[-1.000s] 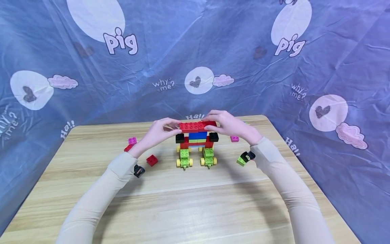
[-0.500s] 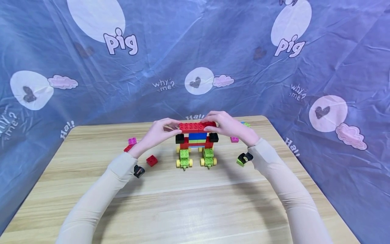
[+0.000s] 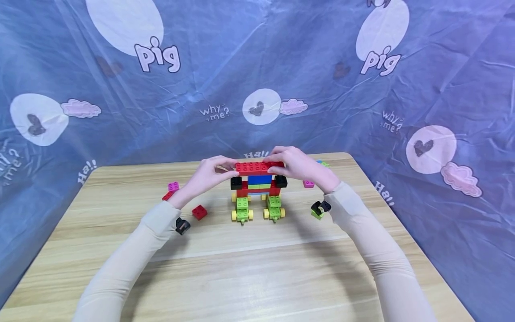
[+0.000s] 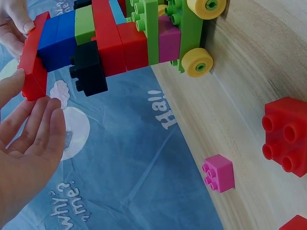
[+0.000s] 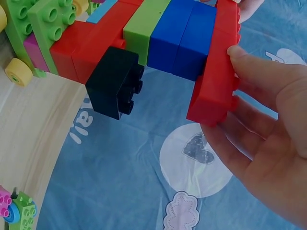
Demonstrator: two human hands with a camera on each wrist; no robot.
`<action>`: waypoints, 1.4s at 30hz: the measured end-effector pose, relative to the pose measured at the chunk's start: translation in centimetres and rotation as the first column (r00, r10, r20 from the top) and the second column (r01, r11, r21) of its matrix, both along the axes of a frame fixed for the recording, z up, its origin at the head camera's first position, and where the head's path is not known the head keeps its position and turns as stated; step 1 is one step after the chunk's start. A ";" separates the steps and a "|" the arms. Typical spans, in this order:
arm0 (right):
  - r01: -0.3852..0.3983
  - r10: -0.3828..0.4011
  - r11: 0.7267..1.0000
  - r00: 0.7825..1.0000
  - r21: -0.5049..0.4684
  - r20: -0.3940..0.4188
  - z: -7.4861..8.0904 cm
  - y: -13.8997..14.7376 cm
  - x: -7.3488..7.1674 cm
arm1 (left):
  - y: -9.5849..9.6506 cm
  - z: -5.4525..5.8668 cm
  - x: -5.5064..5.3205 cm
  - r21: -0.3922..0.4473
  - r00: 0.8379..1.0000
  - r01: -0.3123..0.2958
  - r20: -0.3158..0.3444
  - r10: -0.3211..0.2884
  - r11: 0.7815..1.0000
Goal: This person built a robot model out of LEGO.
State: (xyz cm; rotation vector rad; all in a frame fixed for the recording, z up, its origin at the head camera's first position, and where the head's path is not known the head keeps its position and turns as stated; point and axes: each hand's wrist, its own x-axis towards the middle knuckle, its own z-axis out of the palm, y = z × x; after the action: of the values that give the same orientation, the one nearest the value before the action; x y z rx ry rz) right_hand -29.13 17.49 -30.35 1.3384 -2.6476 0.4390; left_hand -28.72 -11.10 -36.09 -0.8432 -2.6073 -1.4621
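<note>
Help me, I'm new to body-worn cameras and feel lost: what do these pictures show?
There is no robot, just a person's left hand and right hand. The wide picture comes from a camera on the head, looking forward and down; the two closer ones come from a camera on each wrist. On the wooden table stands a toy-brick model with yellow wheels. Near it lie a loose red brick and a pink brick, among others. Each hand pinches one end of the red row across the model's top.
</note>
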 end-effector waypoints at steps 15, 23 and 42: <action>0.035 -0.035 0.999 0.998 -0.004 0.052 -0.2 0.3 0.3 | 0.3 0.4 -0.3 -0.068 0.999 0.041 0.002 -0.041 0.997; 0.038 -0.038 0.999 0.997 -0.004 0.062 -0.2 0.1 0.2 | 1.9 1.1 -0.7 -0.119 0.997 0.063 -0.025 -0.066 0.991; 0.022 -0.019 0.999 0.998 -0.047 0.068 0.1 -0.1 0.0 | 4.5 2.6 -0.6 -0.209 0.998 0.016 -0.064 -0.030 0.978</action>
State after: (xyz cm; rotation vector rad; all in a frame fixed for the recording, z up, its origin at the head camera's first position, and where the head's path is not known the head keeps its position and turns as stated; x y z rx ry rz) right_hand -29.10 17.42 -30.28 1.3040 -2.6836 0.5509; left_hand -29.28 -6.62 -33.50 -0.9259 -2.7429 -1.1573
